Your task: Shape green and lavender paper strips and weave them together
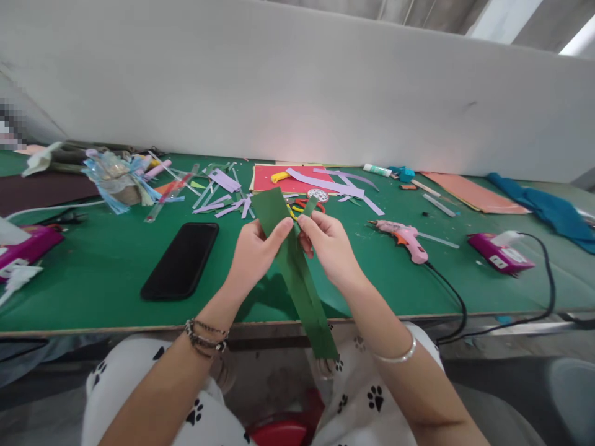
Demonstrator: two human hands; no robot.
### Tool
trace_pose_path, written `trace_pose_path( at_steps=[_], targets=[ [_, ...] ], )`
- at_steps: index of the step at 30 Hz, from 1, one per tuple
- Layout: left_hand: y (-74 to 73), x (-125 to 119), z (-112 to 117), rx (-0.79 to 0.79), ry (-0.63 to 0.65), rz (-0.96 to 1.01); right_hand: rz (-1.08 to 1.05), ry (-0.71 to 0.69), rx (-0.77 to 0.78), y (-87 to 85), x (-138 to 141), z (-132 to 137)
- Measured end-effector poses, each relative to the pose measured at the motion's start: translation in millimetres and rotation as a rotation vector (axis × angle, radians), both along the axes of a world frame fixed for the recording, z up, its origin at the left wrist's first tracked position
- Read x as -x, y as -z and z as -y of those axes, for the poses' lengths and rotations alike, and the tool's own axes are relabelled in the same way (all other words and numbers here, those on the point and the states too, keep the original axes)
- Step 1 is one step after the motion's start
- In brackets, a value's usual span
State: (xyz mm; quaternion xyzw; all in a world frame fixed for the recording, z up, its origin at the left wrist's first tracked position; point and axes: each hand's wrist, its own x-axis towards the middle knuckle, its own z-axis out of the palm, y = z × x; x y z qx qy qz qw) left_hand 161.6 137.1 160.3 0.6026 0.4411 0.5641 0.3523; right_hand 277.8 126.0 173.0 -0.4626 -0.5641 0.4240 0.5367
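A long strip of dark green paper [302,285] slants from above the table down past its front edge. My left hand [258,248] pinches the strip near its upper end, thumb on top. My right hand [328,244] is closed on a narrow green paper piece [310,205] at the strip's right edge; whether that piece is joined to the strip I cannot tell. Behind my hands, scissors with red and yellow handles [302,204] lie partly hidden. A round patterned disc [318,195] is close by.
A black phone [180,261] lies left of my hands. To the right are a pink glue gun [406,238] with its cord and a purple power socket [499,253]. Lilac paper strips [325,181] lie over red paper [267,176] at the back, beside a glue stick [377,170].
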Motion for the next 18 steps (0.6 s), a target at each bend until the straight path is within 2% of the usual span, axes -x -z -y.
trace_pose_path(
  at_steps=[2,5,10,13,18],
  targets=[
    [0.1,-0.2,-0.4,0.011,0.054,-0.032,0.005,0.015,-0.018,0.5,-0.6,0.1],
    [-0.4,-0.9,0.5,-0.017,0.058,-0.049,0.111,0.050,-0.064,0.1,-0.8,2.2],
    [-0.8,-1.9,2.4,-0.022,-0.013,-0.058,0.256,0.077,-0.104,-2.9,0.6,5.5],
    [0.3,-1.7,1.9,-0.013,-0.050,-0.015,0.219,0.037,-0.063,-4.8,1.3,6.1],
    [-1.9,2.2,0.6,-0.054,-0.194,0.049,0.139,-0.027,-0.068,-5.0,1.1,6.7]
  ],
)
